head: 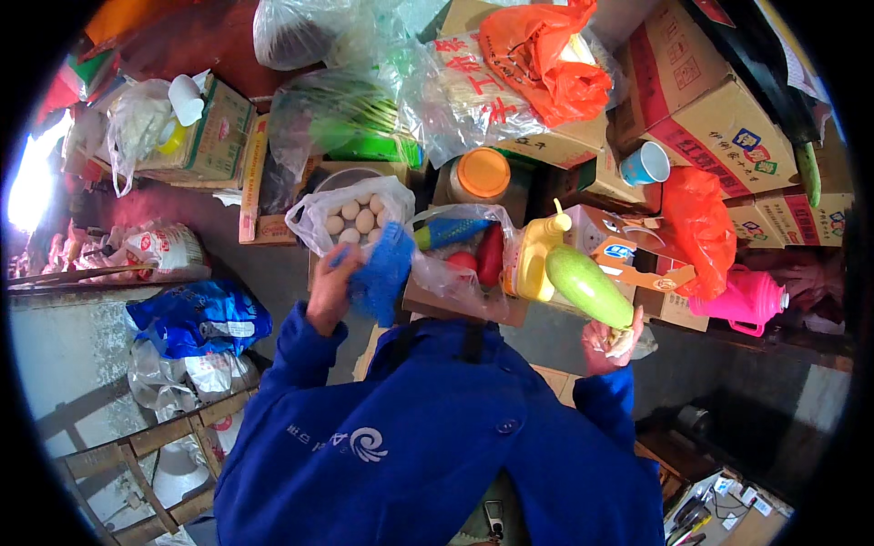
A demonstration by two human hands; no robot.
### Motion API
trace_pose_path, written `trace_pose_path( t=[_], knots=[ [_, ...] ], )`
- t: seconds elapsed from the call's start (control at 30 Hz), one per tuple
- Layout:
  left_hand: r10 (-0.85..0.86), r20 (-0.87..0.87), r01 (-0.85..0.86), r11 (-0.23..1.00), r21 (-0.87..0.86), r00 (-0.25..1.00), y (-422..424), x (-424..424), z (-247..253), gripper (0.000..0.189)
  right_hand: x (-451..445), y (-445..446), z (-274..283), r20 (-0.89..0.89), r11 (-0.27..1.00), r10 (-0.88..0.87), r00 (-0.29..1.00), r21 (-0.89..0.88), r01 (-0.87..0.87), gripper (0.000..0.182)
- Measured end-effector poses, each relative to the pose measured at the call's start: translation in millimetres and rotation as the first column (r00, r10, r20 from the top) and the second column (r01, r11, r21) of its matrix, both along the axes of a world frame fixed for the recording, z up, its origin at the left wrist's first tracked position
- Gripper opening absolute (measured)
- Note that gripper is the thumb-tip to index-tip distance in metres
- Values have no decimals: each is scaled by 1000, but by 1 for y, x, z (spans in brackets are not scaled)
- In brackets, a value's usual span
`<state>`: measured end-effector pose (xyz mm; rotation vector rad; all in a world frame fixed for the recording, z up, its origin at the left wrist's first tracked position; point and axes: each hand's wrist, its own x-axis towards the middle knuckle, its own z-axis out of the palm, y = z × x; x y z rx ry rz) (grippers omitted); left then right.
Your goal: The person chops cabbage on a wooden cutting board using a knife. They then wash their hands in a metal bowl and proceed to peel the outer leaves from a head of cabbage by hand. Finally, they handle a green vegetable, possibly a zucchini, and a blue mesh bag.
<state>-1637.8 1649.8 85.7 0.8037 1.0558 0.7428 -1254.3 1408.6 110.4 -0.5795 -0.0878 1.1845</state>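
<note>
My left hand (332, 285) grips a piece of blue cloth (386, 273) that hangs down beside its fingers. Just beyond it, several eggs (364, 220) lie in an open white plastic bag (313, 208). My right hand (608, 341) is closed around the near end of a pale green gourd (588, 283), where something crumpled and whitish shows. The gourd points up and left, and its far end overlaps a yellow plastic jug (534, 256). Between my hands, a clear bag (437, 273) holds red vegetables (489, 256) and a blue-wrapped item (454, 234).
A jar with an orange lid (483, 172) stands behind the bags. Farther right are a paper cup (644, 164), a red plastic bag (696, 225), a pink thermos (741, 300) and stacked cardboard boxes (703, 102). A wooden frame (150, 471) stands at lower left.
</note>
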Motion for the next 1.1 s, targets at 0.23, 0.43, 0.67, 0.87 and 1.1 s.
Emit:
trace_pose_path(
  t=[0.23, 0.43, 0.67, 0.87, 1.1],
  knots=[
    [-292, -797, 839, 328, 435, 528, 27, 121, -19, 27, -13, -5, 1, -112, 999, -35, 993, -3, 34, 44],
    [-204, -958, 975, 134, 176, 201, 38, 173, -51, 16, -24, -15, 4, -119, 996, -27, 993, 85, 37, 41],
    [-22, -1000, 997, -80, -4, -6, 75, 190, -176, 30, -31, -37, 5, -190, 982, -172, 967, 51, 184, 35],
    [-34, -995, 990, -105, 99, 95, 75, 208, -170, 45, -28, -46, -3, -148, 976, -192, 970, 73, 205, 30],
    [-123, -886, 830, -314, 462, 447, 84, 184, -34, 46, -31, -44, -6, -178, 967, -242, 954, 41, 252, 31]
  ],
)
